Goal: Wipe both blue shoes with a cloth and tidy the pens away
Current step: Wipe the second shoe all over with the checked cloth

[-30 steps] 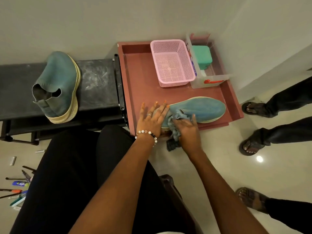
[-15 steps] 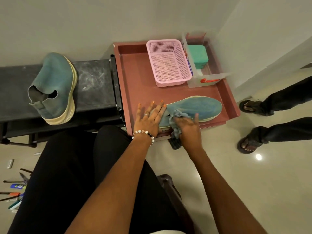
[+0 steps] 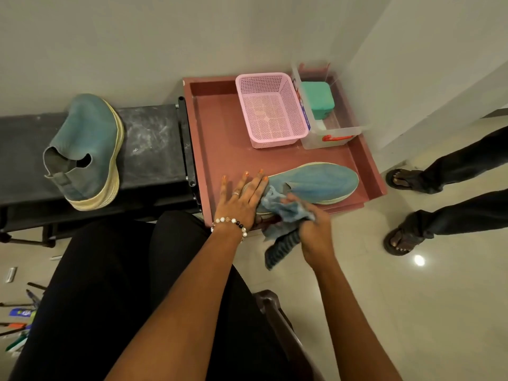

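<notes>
While flat on shoe (image 3: 316, 182), left fingers (image 3: 254, 185).

L hand (image 3: 242, 199) flat, fingers straight, pressing heel end of blue shoe (image 3: 316, 182) lying in red tray (image 3: 217, 149); R hand (image 3: 313, 232) grips blue cloth (image 3: 283, 215) at shoe's near side. 2nd blue shoe (image 3: 88, 149) on its side on black bench (image 3: 154, 149), pens (image 3: 19, 323) scattered on floor btm-left. Pink basket (image 3: 270, 111) + clear box (image 3: 330, 133) w/ green case (image 3: 317, 99) at tray's far end.

We have one view only, from a wide-angle camera on the person's head, looking steeply down and forward, close over the lap, forearms and red tray (image 3: 220, 149).
</notes>
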`<state>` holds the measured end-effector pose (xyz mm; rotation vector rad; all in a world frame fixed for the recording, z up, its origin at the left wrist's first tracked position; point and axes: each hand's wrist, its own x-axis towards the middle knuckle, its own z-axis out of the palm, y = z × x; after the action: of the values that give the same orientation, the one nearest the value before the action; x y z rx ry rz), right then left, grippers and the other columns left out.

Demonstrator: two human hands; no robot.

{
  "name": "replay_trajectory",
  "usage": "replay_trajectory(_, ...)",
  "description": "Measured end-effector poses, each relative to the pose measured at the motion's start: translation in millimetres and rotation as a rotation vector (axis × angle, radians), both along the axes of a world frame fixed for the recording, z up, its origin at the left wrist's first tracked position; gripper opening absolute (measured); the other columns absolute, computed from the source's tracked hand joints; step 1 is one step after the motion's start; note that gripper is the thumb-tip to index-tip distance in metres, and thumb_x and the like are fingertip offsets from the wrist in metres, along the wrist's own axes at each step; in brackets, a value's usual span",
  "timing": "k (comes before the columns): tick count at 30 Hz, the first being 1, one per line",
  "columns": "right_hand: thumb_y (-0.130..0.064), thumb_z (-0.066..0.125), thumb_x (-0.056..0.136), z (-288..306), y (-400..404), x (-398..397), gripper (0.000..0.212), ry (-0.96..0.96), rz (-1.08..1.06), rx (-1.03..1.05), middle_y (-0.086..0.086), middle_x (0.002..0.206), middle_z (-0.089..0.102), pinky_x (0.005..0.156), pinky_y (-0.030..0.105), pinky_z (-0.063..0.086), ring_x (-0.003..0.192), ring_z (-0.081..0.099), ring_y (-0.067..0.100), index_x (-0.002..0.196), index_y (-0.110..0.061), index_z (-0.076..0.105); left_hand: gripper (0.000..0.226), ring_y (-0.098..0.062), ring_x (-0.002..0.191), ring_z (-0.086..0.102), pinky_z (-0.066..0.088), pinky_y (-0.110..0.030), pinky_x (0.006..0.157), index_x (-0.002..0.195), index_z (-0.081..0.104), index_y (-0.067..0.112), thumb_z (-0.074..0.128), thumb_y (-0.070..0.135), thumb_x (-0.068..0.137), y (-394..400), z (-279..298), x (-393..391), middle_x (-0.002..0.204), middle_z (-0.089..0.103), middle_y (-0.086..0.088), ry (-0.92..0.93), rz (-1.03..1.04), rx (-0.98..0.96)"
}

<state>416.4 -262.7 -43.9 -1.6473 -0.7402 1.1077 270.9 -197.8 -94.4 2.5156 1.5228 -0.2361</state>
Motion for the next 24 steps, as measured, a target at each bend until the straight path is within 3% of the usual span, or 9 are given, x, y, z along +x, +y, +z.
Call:
replay_trajectory(2,0.015,0.050,0.083,9.9,-11.3,19.0,0.030,0.362,-0.351,-0.023,0.011,0.094,0.070,0.071,0.033,0.056,0.084,0.067,0.025,0.096,-0.005,0.068,0.090,-0.021,0.148,-0.011,-0.012,-0.061,0.112,0.144,-0.030,0.024,0.043,0.047,0.096,-0.1,0.1,0.5,0.157,-0.024,0.010,0.000,-0.005,-0.014)
replay_trajectory(6,-0.008,0.043,0.097,5.0,-33.3,47.0,0.025,0.846,-0.755,-0.144,0.017,0.121,0.061,0.097,0.045,0.045,0.103,0.061,0.030,0.116,-0.006,0.059,0.095,-0.022,0.147,-0.013,-0.010,-0.062,0.112,0.147,-0.027,0.024,0.045,0.053,0.092,0.1,5.6,0.6,0.157,-0.026,0.010,0.015,-0.014,-0.047)
replay_trajectory(10,-0.025,0.045,0.096,6.9,-40.5,50.8,0.036,1.001,-0.631,-0.182,0.021,0.123,0.060,0.090,0.054,0.044,0.113,0.056,0.036,0.124,-0.004,0.055,0.095,-0.022,0.147,-0.013,-0.011,-0.061,0.112,0.147,-0.026,0.025,0.047,0.052,0.092,-0.4,7.4,1.2,0.157,-0.025,0.011,0.002,-0.002,-0.067)
replay_trajectory(13,-0.032,0.068,0.074,27.8,-35.0,49.5,0.058,1.025,-0.475,-0.098,0.019,0.121,0.063,0.091,0.055,0.048,0.110,0.061,0.035,0.125,-0.006,0.056,0.095,-0.022,0.148,-0.013,-0.011,-0.061,0.112,0.147,-0.026,0.025,0.047,0.052,0.093,-0.7,5.8,1.3,0.157,-0.025,0.011,-0.001,0.005,-0.054)
replay_trajectory(15,-0.033,0.068,0.076,39.6,-27.4,47.2,0.056,0.998,-0.442,-0.016,0.016,0.121,0.063,0.091,0.056,0.047,0.109,0.062,0.033,0.125,-0.008,0.056,0.095,-0.022,0.147,-0.014,-0.010,-0.062,0.113,0.147,-0.027,0.024,0.046,0.051,0.093,-0.8,6.8,1.5,0.157,-0.025,0.010,0.005,-0.001,-0.054)
replay_trajectory(17,-0.014,0.071,0.079,43.2,-18.5,40.8,0.048,0.816,-0.554,0.090,0.015,0.120,0.064,0.090,0.054,0.050,0.106,0.065,0.031,0.124,-0.006,0.056,0.095,-0.022,0.147,-0.014,-0.010,-0.061,0.112,0.147,-0.026,0.024,0.047,0.052,0.093,-0.8,7.8,1.6,0.157,-0.026,0.010,0.012,-0.005,-0.055)
replay_trajectory(20,0.007,0.074,0.072,38.3,-3.6,20.8,0.044,0.270,-0.702,0.174,0.009,0.111,0.067,0.077,0.042,0.058,0.095,0.068,0.022,0.110,-0.010,0.059,0.093,-0.022,0.147,-0.014,-0.009,-0.061,0.113,0.147,-0.027,0.023,0.047,0.046,0.095,-1.4,10.0,2.3,0.157,-0.026,0.009,0.016,-0.010,-0.046)
replay_trajectory(22,0.008,0.070,0.075,23.4,5.2,-1.7,0.044,-0.230,-0.481,0.136,0.002,0.105,0.066,0.077,0.035,0.058,0.091,0.066,0.015,0.113,-0.012,0.059,0.087,-0.021,0.147,-0.015,-0.010,-0.061,0.113,0.146,-0.028,0.022,0.043,0.039,0.098,-2.6,11.9,2.5,0.157,-0.026,0.008,0.020,-0.013,-0.044)
replay_trajectory(24,0.012,0.060,0.078,-5.2,7.6,-30.0,0.046,-0.694,-0.048,0.079,0.005,0.105,0.064,0.080,0.030,0.052,0.095,0.062,0.020,0.119,-0.009,0.056,0.080,-0.021,0.146,-0.018,-0.011,-0.060,0.113,0.149,-0.023,0.020,0.039,0.035,0.100,-1.5,13.7,1.1,0.158,-0.024,0.006,0.065,-0.025,-0.069)
